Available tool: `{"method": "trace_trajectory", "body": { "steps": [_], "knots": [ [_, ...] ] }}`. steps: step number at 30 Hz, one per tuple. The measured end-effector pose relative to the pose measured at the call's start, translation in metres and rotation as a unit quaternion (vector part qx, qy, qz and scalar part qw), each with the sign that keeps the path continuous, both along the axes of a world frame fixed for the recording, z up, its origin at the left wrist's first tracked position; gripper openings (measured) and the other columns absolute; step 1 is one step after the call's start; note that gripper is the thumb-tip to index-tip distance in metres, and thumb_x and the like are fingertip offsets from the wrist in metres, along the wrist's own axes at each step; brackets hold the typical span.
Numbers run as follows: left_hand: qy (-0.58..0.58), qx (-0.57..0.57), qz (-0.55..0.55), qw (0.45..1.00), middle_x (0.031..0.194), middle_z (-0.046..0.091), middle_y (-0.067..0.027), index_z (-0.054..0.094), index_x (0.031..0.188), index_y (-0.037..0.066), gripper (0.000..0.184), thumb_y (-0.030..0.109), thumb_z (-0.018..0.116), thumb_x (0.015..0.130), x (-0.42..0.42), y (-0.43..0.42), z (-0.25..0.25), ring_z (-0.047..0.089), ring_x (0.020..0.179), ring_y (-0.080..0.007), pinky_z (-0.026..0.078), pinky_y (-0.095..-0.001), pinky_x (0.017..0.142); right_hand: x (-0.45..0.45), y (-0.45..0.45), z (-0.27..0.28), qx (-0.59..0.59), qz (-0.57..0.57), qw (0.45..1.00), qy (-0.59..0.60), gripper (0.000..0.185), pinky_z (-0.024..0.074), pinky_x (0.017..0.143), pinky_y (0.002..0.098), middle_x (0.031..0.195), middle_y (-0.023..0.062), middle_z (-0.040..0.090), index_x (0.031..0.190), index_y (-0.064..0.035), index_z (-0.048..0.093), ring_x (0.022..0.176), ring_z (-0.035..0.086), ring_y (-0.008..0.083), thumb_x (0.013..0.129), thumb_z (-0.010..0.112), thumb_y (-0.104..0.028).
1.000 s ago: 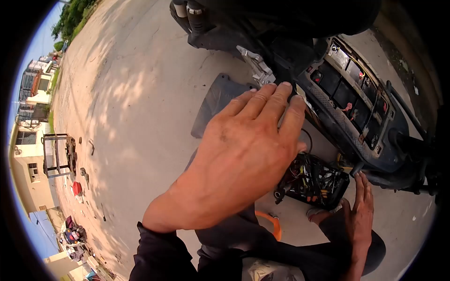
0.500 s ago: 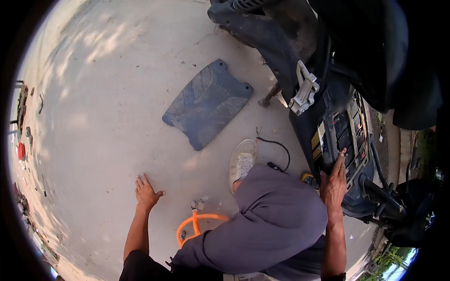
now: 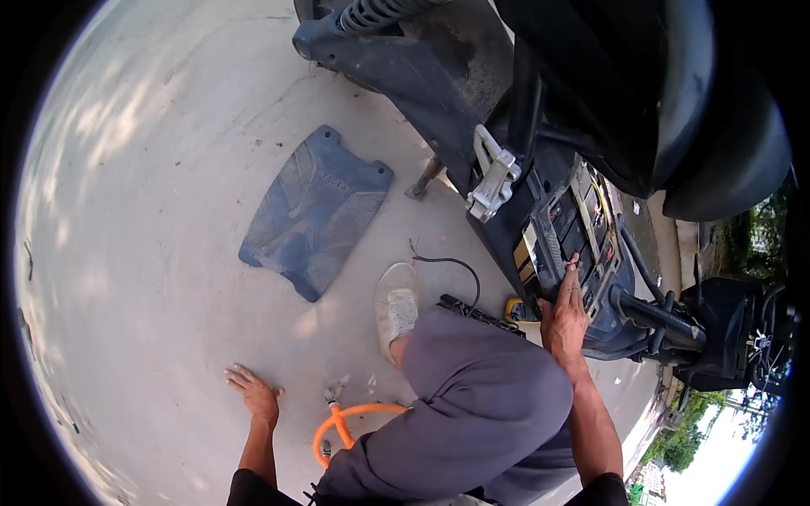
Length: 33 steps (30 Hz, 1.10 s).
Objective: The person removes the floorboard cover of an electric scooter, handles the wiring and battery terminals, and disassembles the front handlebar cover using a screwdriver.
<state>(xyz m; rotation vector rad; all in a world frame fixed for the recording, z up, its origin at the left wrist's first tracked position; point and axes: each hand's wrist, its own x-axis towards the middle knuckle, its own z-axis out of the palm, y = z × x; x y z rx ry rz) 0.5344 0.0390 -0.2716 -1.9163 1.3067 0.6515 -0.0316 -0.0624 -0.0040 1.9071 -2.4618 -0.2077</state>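
Note:
My left hand (image 3: 256, 394) is stretched out low over the concrete, fingers extended and holding nothing; whether it touches the ground I cannot tell. My right hand (image 3: 565, 322) lies with straight fingers on the edge of the opened floor of a black scooter (image 3: 405, 80). Its fingertips reach the battery compartment (image 3: 582, 223), where dark battery blocks and some coloured wires show. On the concrete ahead lies a dark grey floor mat (image 3: 316, 211) with raised lettering. A black cable (image 3: 456, 261) with bare ends curls beside my shoe (image 3: 396, 308).
An orange tubular frame (image 3: 337, 422) with metal ends stands by my bent knee (image 3: 472, 396). A yellow and black object (image 3: 521, 310) sits under the scooter's side, near my right hand. The scooter's silver footrest bracket (image 3: 495, 177) sticks out toward the mat.
My view has swung to the right, so the scooter and mat appear further left. My right hand stays at the scooter's compartment, and my left hand is still stretched out near the ground.

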Motion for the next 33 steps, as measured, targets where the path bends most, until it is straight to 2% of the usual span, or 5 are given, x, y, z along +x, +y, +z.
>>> {"method": "trace_trajectory", "body": {
  "steps": [5,18,21,23,33],
  "knots": [
    [-0.050,0.039,-0.121,0.991,0.172,0.015,-0.0339,0.008,0.161,-0.020,0.147,0.080,0.075,0.076,0.009,0.014,-0.021,0.012,0.158,-0.0563,0.022,-0.0570,0.129,-0.004,0.007,-0.009,-0.007,-0.008,1.000,0.027,0.091,0.0383,0.123,0.0454,0.162,0.0297,0.040,0.163,0.0082,0.022,0.148,0.044,0.0455,0.090,0.075,-0.009],
    [0.003,-0.048,-0.086,0.995,0.162,0.009,-0.0512,-0.003,0.160,-0.018,0.152,0.061,0.092,0.072,0.033,0.020,-0.050,0.031,0.151,-0.0586,0.037,-0.0506,0.124,0.043,0.159,-0.020,-0.201,-0.184,0.940,-0.207,0.054,0.0451,0.111,0.0503,0.140,0.0190,0.061,0.141,-0.0039,0.055,0.131,0.057,0.0383,0.092,0.074,-0.014],
    [0.034,-0.074,-0.079,0.994,0.163,0.016,-0.0472,0.004,0.161,-0.017,0.141,0.053,0.092,0.075,0.048,0.017,-0.060,0.035,0.152,-0.0533,0.038,-0.0504,0.123,0.039,0.250,-0.139,-0.232,-0.486,0.725,-0.430,0.056,0.0536,0.098,0.0498,0.138,0.0187,0.060,0.142,-0.0023,0.054,0.128,0.062,0.0361,0.095,0.076,-0.023],
    [0.065,-0.076,-0.083,0.992,0.163,0.018,-0.0465,0.005,0.161,-0.017,0.140,0.052,0.092,0.076,0.050,0.014,-0.061,0.035,0.152,-0.0525,0.038,-0.0504,0.123,0.038,0.279,-0.147,-0.193,-0.729,0.346,-0.558,0.065,0.0512,0.103,0.0592,0.145,0.0239,0.055,0.152,-0.0018,0.041,0.128,0.059,0.0441,0.101,0.072,-0.026],
    [0.255,-0.108,-0.004,0.961,0.163,0.024,-0.0429,0.010,0.161,-0.015,0.131,0.048,0.090,0.078,0.009,0.047,-0.042,0.038,0.152,-0.0483,0.039,-0.0503,0.121,0.016,0.283,-0.256,-0.239,-0.628,0.074,-0.737,0.074,0.0314,0.122,0.0642,0.164,0.0254,0.033,0.158,-0.0086,0.038,0.146,0.039,0.0489,0.102,0.066,-0.047]
  ]
}}
